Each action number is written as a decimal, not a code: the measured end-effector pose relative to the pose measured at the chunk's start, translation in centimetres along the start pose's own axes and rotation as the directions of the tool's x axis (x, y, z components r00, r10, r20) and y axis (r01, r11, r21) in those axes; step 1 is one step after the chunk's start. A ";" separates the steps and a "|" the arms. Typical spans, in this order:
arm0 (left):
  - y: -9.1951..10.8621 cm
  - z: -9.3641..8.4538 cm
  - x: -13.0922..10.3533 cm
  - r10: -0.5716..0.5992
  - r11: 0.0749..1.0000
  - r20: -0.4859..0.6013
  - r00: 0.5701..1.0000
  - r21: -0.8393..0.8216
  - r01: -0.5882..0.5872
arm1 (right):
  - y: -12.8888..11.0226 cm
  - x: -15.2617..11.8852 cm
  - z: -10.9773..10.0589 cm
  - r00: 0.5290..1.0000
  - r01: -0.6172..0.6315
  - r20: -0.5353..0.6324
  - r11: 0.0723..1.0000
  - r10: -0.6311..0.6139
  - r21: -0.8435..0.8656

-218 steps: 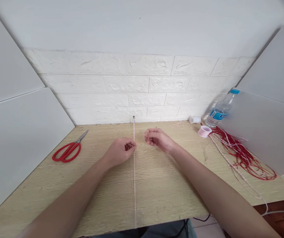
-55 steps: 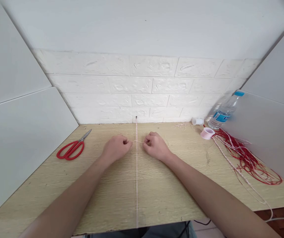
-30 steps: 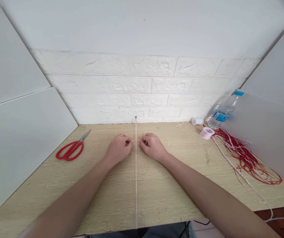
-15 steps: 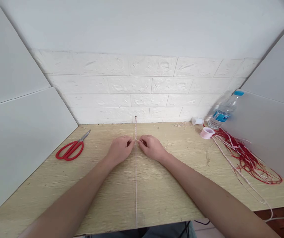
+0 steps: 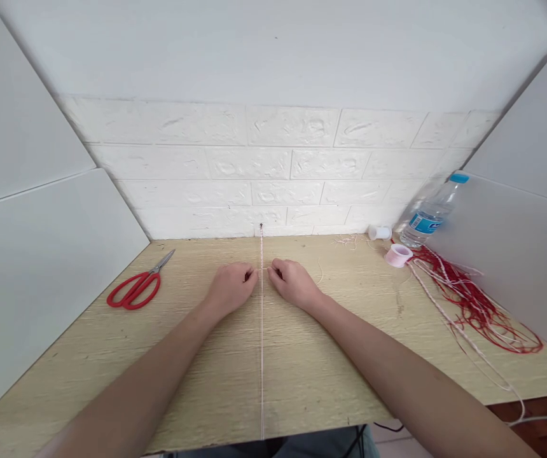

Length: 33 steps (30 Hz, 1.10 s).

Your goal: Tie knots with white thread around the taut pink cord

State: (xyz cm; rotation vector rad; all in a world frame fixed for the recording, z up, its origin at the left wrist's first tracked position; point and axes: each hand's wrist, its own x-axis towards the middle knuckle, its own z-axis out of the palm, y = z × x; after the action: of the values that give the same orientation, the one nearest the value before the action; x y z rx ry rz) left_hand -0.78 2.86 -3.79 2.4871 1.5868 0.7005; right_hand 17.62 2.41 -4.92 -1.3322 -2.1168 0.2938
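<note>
A pale pink cord [image 5: 262, 356] runs taut from a small fixing at the foot of the wall toward me and over the table's front edge. Its far stretch [image 5: 261, 247] looks braided. My left hand [image 5: 233, 284] is closed in a pinch just left of the cord, and my right hand [image 5: 293, 282] pinches just right of it. Between the fingertips a thin pale thread [image 5: 264, 269] crosses the cord. A loose end of thread [image 5: 320, 270] curls on the table beyond my right hand.
Red-handled scissors [image 5: 135, 289] lie at left. A white spool [image 5: 379, 233], a pink spool [image 5: 399, 255], a water bottle [image 5: 426, 219] and a heap of red and pink cords [image 5: 474, 299] sit at right. White panels [image 5: 54, 254] flank the wooden table [image 5: 197, 394].
My hands have drawn slightly apart, the right one shifting a little to the right. More of the thin thread now shows stretched between the fingertips.
</note>
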 end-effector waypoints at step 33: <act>1.6 -2.2 -0.6 -0.112 0.907 0.116 0.987 -0.393 0.150 | -1.1 -0.3 -1.2 0.995 0.040 -0.091 0.999 -0.038 0.022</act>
State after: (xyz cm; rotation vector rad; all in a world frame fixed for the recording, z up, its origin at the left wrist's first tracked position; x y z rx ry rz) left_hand -0.57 1.30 -1.46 2.0666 1.3947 0.7881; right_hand 17.56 1.50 -3.52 -1.2653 -2.0545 0.2376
